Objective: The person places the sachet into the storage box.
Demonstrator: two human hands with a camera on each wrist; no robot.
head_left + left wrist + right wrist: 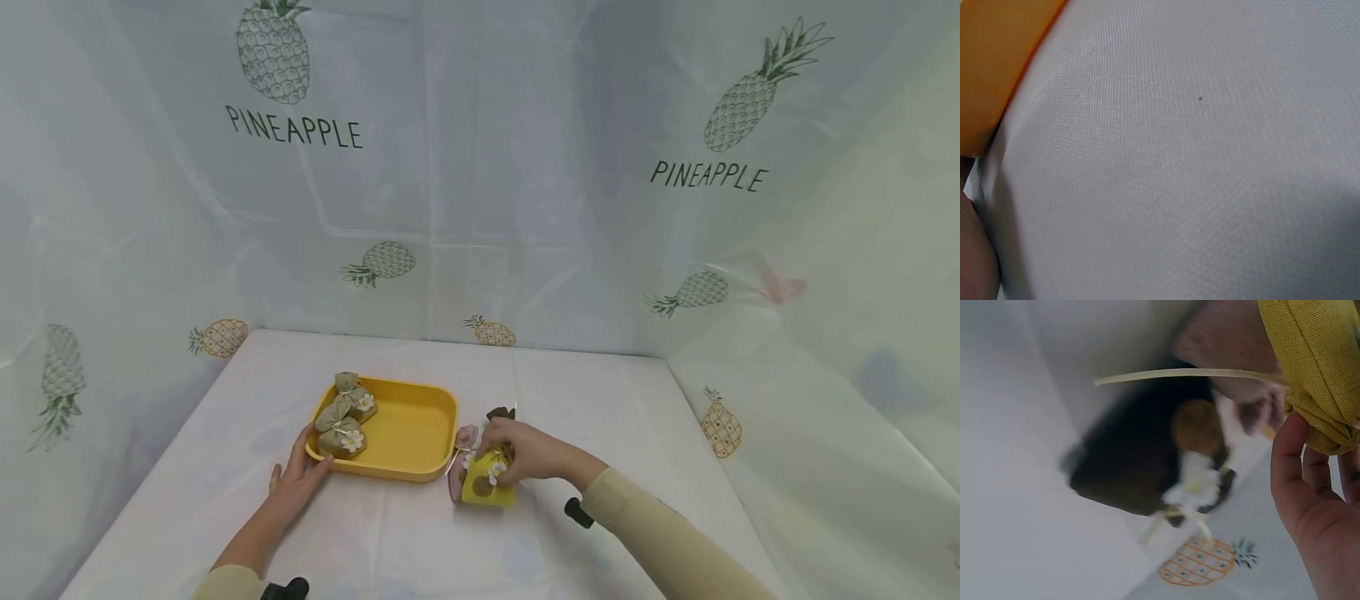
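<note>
My right hand (521, 450) pinches the gathered neck of a small yellow cloth pouch (487, 487), tied with cord and decorated with a white flower. In the right wrist view the pouch (1316, 356) hangs over the fingertips. A pink pouch (455, 481) lies just left of it, partly covered. The dark brown pouch (1129, 462) appears blurred in the right wrist view; in the head view my hand hides most of it. My left hand (292, 492) rests at the near left corner of a yellow tray (408, 425), thumb by the front rim, other fingers along the left side.
Two olive-brown pouches (341, 437) with white flowers sit at the tray's left end. A white cloth (420, 542) covers the table. Pineapple-print sheeting (495, 208) hangs behind and at both sides.
</note>
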